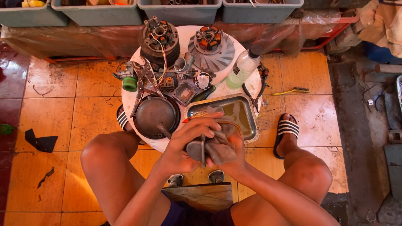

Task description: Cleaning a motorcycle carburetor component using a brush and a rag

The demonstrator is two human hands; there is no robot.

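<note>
A small dark metal part wrapped in a grey-brown rag (217,148) is sitting between both hands, just in front of the rectangular metal tray (251,125). The left hand (184,144) is wrapping over it and the right hand (236,155) is cupping it from below. The part is probably hard and oily; the soft rag should be helping grip. The tray is holding brownish liquid. It is resting on the round white surface (127,100).

both hands (209,144) rub a grey rag (220,148) over a metal tray (251,125).
</note>
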